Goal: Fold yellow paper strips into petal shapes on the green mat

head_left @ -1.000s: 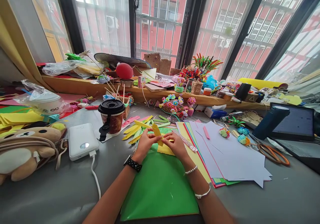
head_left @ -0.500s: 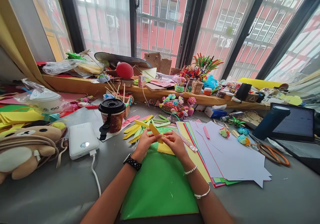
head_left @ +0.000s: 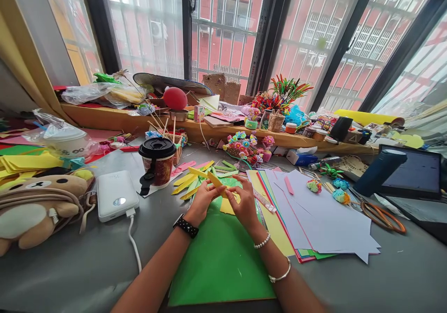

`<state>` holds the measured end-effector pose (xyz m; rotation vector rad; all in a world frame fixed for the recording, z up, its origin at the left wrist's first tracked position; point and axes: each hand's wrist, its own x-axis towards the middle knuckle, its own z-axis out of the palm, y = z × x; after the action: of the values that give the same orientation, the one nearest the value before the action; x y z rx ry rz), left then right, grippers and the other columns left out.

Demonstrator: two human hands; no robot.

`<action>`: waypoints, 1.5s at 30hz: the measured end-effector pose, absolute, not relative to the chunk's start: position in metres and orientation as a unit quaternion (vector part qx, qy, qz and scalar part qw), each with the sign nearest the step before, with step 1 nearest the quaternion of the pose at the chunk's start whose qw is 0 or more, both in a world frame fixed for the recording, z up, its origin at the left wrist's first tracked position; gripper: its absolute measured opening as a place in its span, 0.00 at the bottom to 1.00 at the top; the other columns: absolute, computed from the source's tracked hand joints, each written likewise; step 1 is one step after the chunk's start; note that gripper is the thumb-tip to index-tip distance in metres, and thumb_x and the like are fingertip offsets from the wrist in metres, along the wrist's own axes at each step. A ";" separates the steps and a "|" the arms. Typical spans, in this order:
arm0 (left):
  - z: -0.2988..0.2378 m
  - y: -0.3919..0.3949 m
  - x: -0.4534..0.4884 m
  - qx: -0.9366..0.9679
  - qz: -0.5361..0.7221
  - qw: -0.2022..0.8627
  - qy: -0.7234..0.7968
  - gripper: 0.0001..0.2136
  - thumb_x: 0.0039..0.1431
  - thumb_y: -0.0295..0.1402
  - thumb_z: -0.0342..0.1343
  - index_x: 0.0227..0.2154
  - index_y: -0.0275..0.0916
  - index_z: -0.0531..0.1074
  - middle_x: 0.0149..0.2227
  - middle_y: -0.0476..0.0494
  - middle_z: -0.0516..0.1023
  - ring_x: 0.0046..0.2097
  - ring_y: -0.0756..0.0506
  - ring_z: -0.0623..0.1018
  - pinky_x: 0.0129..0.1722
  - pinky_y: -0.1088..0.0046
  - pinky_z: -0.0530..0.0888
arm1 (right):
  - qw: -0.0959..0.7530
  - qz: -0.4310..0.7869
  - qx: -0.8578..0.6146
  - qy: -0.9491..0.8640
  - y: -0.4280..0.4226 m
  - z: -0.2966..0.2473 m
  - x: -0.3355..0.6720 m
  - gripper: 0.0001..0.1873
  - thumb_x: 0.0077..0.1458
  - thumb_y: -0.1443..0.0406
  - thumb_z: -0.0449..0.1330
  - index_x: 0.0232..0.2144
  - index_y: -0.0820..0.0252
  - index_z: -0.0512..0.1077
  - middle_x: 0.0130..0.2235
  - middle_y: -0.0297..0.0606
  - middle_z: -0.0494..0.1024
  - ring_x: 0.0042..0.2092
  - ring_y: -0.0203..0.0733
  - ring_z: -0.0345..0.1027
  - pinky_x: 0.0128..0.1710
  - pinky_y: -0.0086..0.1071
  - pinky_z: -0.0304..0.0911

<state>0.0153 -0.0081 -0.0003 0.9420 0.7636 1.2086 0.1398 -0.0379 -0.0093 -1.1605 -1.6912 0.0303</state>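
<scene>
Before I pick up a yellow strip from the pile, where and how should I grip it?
Best pinched, I think, at the lower-left end of a yellow strip, coming in from the near left, through the gap between the lidded cup and the left hand. The strips fan out there, while their other ends crowd together near the hand.

I noted both forearms [head_left: 157, 268] angled inward: left hand [head_left: 202, 204] in a pinch, thumb opposing fingers — right hand [head_left: 246, 208] spread, fingers high and bent, thumb close to the left fingertips.
</scene>
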 end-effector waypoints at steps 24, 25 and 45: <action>-0.001 -0.006 0.011 0.455 0.490 0.667 0.330 0.16 0.35 0.29 0.63 0.28 0.37 0.64 0.27 0.51 0.74 0.30 0.51 0.74 0.37 0.75 0.68 | 0.521 0.113 -0.487 -0.691 -0.039 -0.004 0.145 0.07 0.46 0.64 0.57 0.20 0.60 0.65 0.45 0.44 0.65 0.49 0.44 0.56 0.48 0.41 0.51; -0.001 -0.006 0.011 0.454 0.490 0.667 0.331 0.16 0.35 0.29 0.63 0.29 0.37 0.63 0.26 0.51 0.74 0.30 0.51 0.74 0.36 0.75 0.68 | 0.521 0.116 -0.488 -0.691 -0.039 -0.003 0.145 0.07 0.46 0.64 0.57 0.20 0.60 0.65 0.45 0.44 0.65 0.49 0.44 0.56 0.48 0.41 0.51; 0.001 -0.007 0.011 0.397 0.516 0.681 0.335 0.21 0.36 0.27 0.63 0.36 0.37 0.62 0.29 0.48 0.76 0.32 0.51 0.75 0.36 0.76 0.69 | 0.543 0.203 -0.488 -0.653 -0.037 -0.003 0.148 0.08 0.46 0.61 0.56 0.23 0.61 0.68 0.31 0.40 0.73 0.35 0.42 0.68 0.35 0.37 0.63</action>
<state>0.0107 -0.0070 0.0013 0.8916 0.7521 1.1578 0.1480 -0.0375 -0.0027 -1.1591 -1.5493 0.4818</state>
